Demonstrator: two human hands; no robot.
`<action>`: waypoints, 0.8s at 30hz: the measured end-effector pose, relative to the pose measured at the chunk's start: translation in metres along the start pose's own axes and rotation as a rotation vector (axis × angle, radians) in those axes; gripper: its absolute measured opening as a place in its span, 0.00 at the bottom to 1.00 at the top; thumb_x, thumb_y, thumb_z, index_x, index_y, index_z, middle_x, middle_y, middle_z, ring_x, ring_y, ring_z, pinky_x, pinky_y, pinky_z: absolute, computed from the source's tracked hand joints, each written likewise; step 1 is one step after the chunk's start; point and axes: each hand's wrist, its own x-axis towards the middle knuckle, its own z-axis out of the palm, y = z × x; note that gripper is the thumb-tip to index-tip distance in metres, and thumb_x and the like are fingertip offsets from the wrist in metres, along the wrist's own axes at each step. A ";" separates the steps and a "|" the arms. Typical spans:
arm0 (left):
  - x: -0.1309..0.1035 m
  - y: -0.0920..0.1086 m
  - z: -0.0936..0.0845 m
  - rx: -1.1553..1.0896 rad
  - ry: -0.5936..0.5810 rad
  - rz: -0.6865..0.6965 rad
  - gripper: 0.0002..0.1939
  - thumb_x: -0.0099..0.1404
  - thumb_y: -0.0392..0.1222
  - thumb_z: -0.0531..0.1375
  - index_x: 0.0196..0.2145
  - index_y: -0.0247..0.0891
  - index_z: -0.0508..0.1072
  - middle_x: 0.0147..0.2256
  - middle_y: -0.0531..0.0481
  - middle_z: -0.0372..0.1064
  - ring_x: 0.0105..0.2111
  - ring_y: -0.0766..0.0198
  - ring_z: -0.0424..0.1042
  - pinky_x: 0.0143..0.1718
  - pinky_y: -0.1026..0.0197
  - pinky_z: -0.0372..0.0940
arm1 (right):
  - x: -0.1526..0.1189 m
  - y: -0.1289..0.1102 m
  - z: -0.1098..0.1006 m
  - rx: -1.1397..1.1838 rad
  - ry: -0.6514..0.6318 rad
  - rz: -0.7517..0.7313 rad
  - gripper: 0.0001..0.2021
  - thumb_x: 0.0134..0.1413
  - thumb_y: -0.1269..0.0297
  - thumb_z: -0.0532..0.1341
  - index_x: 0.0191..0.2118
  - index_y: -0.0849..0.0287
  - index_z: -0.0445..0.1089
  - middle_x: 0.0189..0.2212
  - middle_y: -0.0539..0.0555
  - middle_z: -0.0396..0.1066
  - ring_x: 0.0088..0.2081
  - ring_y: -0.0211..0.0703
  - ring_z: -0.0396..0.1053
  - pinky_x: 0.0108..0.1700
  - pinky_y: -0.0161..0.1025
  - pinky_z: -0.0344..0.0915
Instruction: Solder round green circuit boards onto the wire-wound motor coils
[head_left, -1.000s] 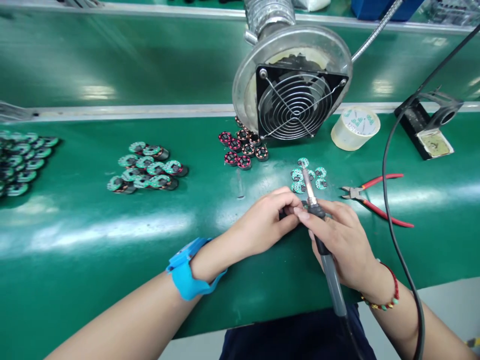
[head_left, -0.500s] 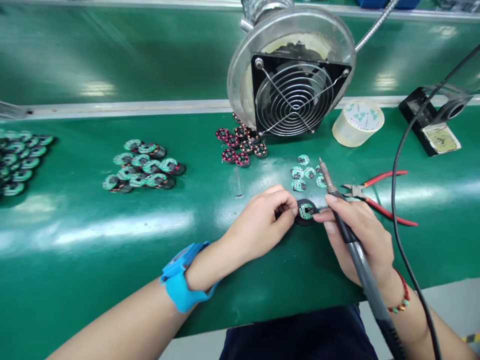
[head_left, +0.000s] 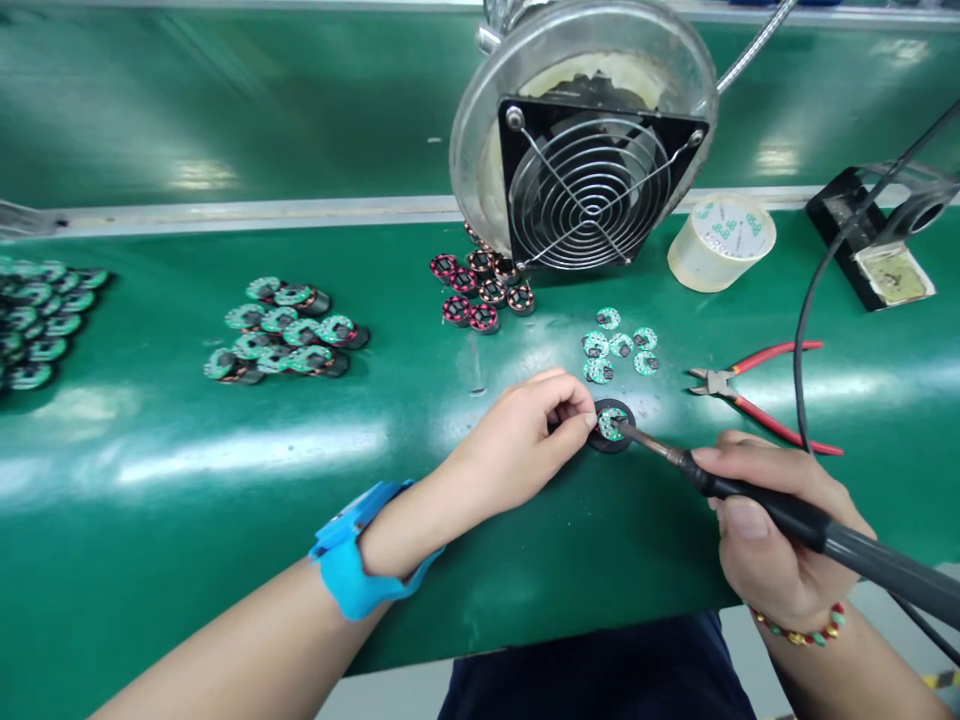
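My right hand [head_left: 787,530] grips a soldering iron [head_left: 802,520] like a pen. The iron's tip meets a small round green circuit board [head_left: 608,425], which sits in a black round holder [head_left: 619,444] on the bench. At the board's left edge, my left hand [head_left: 525,435] is closed, thumb and forefinger pinching; the exact contact is partly hidden by the fingers. Several loose round circuit boards [head_left: 621,346] lie just beyond the holder. Red-handled cutting pliers [head_left: 720,382] rest open to their right.
A fume extractor fan [head_left: 592,210] hangs over the back of the bench, beside several copper-wound coils [head_left: 484,318]. Coils topped with boards stand in groups [head_left: 281,335] at left. A tape roll [head_left: 701,262] and an iron stand [head_left: 862,240] are at back right; the iron's cable [head_left: 806,320] crosses there.
My right hand has moved right and swung the soldering iron from pointing up and away to tip-down on the board. The left hand stays at the board's edge.
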 end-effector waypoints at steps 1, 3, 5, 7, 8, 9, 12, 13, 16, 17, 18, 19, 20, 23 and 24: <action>0.000 0.000 0.000 0.006 0.001 0.002 0.07 0.63 0.33 0.55 0.27 0.37 0.69 0.28 0.54 0.64 0.27 0.68 0.62 0.29 0.64 0.58 | 0.001 0.000 0.001 0.037 0.015 -0.029 0.14 0.57 0.68 0.59 0.49 0.54 0.73 0.27 0.50 0.75 0.24 0.41 0.69 0.33 0.44 0.71; 0.000 0.000 0.001 0.016 0.000 0.005 0.07 0.63 0.33 0.55 0.27 0.37 0.69 0.28 0.55 0.64 0.27 0.68 0.62 0.29 0.64 0.57 | 0.004 -0.002 0.004 0.070 0.007 -0.037 0.14 0.56 0.69 0.60 0.48 0.56 0.73 0.27 0.50 0.75 0.23 0.40 0.69 0.32 0.43 0.71; 0.001 0.000 0.001 0.025 -0.001 0.009 0.07 0.63 0.33 0.55 0.27 0.37 0.68 0.28 0.55 0.64 0.27 0.68 0.62 0.29 0.64 0.57 | 0.007 -0.004 0.005 0.059 -0.030 -0.014 0.14 0.56 0.69 0.60 0.47 0.56 0.73 0.27 0.50 0.75 0.24 0.40 0.70 0.33 0.43 0.71; 0.001 0.000 0.002 0.029 -0.002 0.009 0.07 0.63 0.33 0.55 0.27 0.37 0.68 0.28 0.55 0.64 0.27 0.68 0.62 0.29 0.64 0.58 | 0.008 -0.006 0.005 0.040 -0.052 0.012 0.12 0.56 0.68 0.60 0.46 0.55 0.73 0.28 0.49 0.75 0.25 0.40 0.71 0.34 0.42 0.72; 0.001 0.000 0.002 0.030 -0.001 0.007 0.07 0.63 0.33 0.55 0.27 0.37 0.68 0.28 0.55 0.64 0.27 0.69 0.62 0.29 0.64 0.58 | 0.009 -0.006 0.004 0.025 -0.061 0.022 0.12 0.56 0.68 0.60 0.46 0.55 0.73 0.28 0.49 0.75 0.25 0.39 0.71 0.35 0.42 0.72; 0.001 0.000 0.003 0.029 -0.001 0.004 0.07 0.63 0.33 0.55 0.27 0.37 0.68 0.28 0.55 0.64 0.27 0.69 0.62 0.29 0.64 0.58 | 0.009 -0.006 0.004 0.013 -0.069 0.029 0.12 0.56 0.68 0.60 0.45 0.55 0.73 0.29 0.49 0.76 0.25 0.39 0.72 0.35 0.42 0.72; 0.002 0.001 0.003 0.025 0.001 0.003 0.07 0.63 0.32 0.55 0.27 0.36 0.68 0.28 0.55 0.63 0.27 0.69 0.62 0.29 0.64 0.57 | 0.008 -0.006 0.003 0.000 -0.087 0.029 0.12 0.56 0.69 0.59 0.46 0.54 0.73 0.29 0.49 0.76 0.25 0.40 0.71 0.35 0.43 0.73; 0.002 0.001 0.003 0.025 0.002 0.005 0.07 0.63 0.31 0.55 0.27 0.36 0.68 0.28 0.55 0.63 0.27 0.69 0.62 0.29 0.64 0.58 | 0.008 -0.006 0.003 0.001 -0.090 0.026 0.12 0.56 0.69 0.59 0.46 0.54 0.72 0.29 0.49 0.76 0.24 0.40 0.71 0.36 0.43 0.73; 0.002 0.001 0.003 0.022 0.006 0.012 0.08 0.63 0.30 0.55 0.27 0.37 0.68 0.28 0.55 0.63 0.27 0.69 0.62 0.30 0.64 0.58 | 0.006 -0.005 0.003 -0.009 -0.085 0.031 0.12 0.57 0.68 0.59 0.47 0.53 0.73 0.29 0.49 0.77 0.24 0.41 0.71 0.37 0.45 0.73; 0.002 0.001 0.003 0.022 0.006 0.012 0.08 0.63 0.30 0.55 0.27 0.37 0.68 0.28 0.55 0.63 0.27 0.68 0.62 0.30 0.64 0.58 | 0.006 -0.005 0.003 -0.012 -0.084 0.033 0.12 0.57 0.68 0.60 0.47 0.53 0.73 0.29 0.49 0.77 0.24 0.42 0.72 0.37 0.46 0.73; 0.001 0.000 0.003 0.023 0.005 0.010 0.08 0.63 0.30 0.54 0.26 0.37 0.67 0.28 0.55 0.63 0.27 0.68 0.62 0.30 0.64 0.58 | 0.005 -0.005 0.003 -0.014 -0.081 0.032 0.13 0.57 0.67 0.60 0.47 0.52 0.73 0.30 0.49 0.77 0.25 0.42 0.72 0.37 0.46 0.73; 0.001 0.000 0.003 0.025 0.005 0.009 0.08 0.63 0.30 0.54 0.26 0.37 0.67 0.28 0.55 0.63 0.27 0.68 0.62 0.30 0.64 0.58 | 0.005 -0.005 0.003 -0.013 -0.080 0.033 0.13 0.57 0.67 0.60 0.47 0.52 0.73 0.30 0.50 0.77 0.25 0.43 0.72 0.36 0.46 0.73; 0.001 0.001 0.003 0.026 0.005 0.007 0.08 0.63 0.30 0.54 0.26 0.37 0.67 0.28 0.55 0.63 0.27 0.68 0.62 0.30 0.64 0.58 | 0.005 -0.005 0.003 -0.011 -0.080 0.039 0.13 0.57 0.67 0.60 0.48 0.51 0.73 0.30 0.50 0.77 0.25 0.44 0.72 0.36 0.47 0.73; 0.001 0.001 0.003 0.028 0.007 0.003 0.08 0.63 0.31 0.55 0.26 0.37 0.67 0.28 0.55 0.63 0.27 0.68 0.62 0.29 0.63 0.58 | 0.004 -0.005 0.002 -0.007 -0.085 0.064 0.13 0.58 0.67 0.60 0.48 0.50 0.73 0.31 0.50 0.77 0.26 0.44 0.72 0.36 0.47 0.73; 0.001 0.001 0.003 0.028 0.008 0.002 0.08 0.63 0.30 0.55 0.26 0.37 0.67 0.28 0.55 0.63 0.27 0.68 0.62 0.29 0.63 0.58 | 0.003 -0.005 0.001 -0.008 -0.082 0.057 0.13 0.58 0.67 0.60 0.48 0.51 0.73 0.30 0.50 0.77 0.26 0.43 0.72 0.36 0.46 0.73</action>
